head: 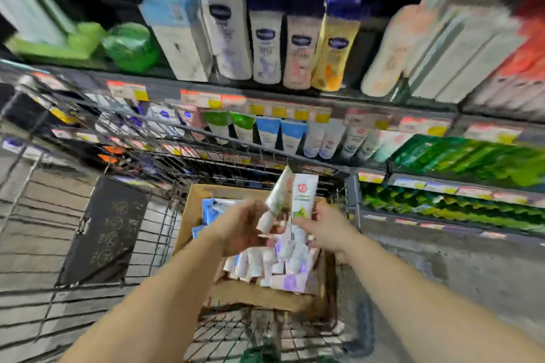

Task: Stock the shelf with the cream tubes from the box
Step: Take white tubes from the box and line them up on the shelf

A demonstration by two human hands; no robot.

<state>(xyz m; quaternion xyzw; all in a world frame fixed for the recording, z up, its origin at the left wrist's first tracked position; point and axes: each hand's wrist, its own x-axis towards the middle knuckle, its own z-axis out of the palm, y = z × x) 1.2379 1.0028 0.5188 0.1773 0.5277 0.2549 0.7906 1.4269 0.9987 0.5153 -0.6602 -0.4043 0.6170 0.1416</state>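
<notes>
— What are you holding rn?

— I'm holding two cream tubes, center of frame, just above the box [188,215]. My left hand [239,227] is curling its fingers round the tilted tube [275,200], cap end pointing down-left. My right hand [327,230] is pinching the upright tube [303,200], white w/ a red round logo and a green patch low on it, thumb lying across the front. Both grips are closed on the tubes, not spread. The two tubes are touching or nearly so near the top; can't tell which, the pic's blurry.

— And the rest of the stock?

— It's sitting in the cardboard box, lower center, under my hands: lots of white, blue and lilac tubes [283,262] lying packed together. The box is sitting inside a wire cart [165,215], w/ a dark panel [106,230] hanging on the cart's left side.

— Shelf?

— The shelf [265,97] is running across the upper half, price tags [212,99] along its edge. Tall lotion bottles [267,47] are standing on top, and a row of tubes [268,132] w/ green and blue ends is hanging below it, mid frame. Green packs [472,162] are filling the right side.
</notes>
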